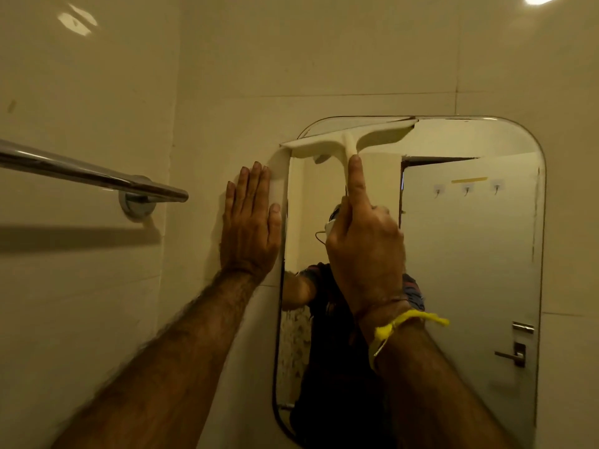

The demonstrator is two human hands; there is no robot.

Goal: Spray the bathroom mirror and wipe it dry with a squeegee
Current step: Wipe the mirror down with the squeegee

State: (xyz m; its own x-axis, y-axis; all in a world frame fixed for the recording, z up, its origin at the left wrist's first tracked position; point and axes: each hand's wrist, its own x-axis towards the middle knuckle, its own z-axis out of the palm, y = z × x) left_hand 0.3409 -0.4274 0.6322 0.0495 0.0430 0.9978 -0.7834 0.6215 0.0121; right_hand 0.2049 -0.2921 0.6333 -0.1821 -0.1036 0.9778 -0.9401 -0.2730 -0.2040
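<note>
A tall mirror [470, 254] with rounded corners hangs on the tiled wall. A cream squeegee [348, 139] lies with its blade across the mirror's top left corner, its left end reaching past the mirror's edge. My right hand [364, 241] grips the squeegee's handle, the index finger stretched up along it. My left hand [249, 222] rests flat on the wall tile just left of the mirror, fingers straight and together, holding nothing. No spray bottle is in view.
A chrome towel bar [87, 175] juts from the left wall at hand height, ending near my left hand. The mirror reflects a door with a handle and hooks, and a person's torso. Beige tiles surround the mirror.
</note>
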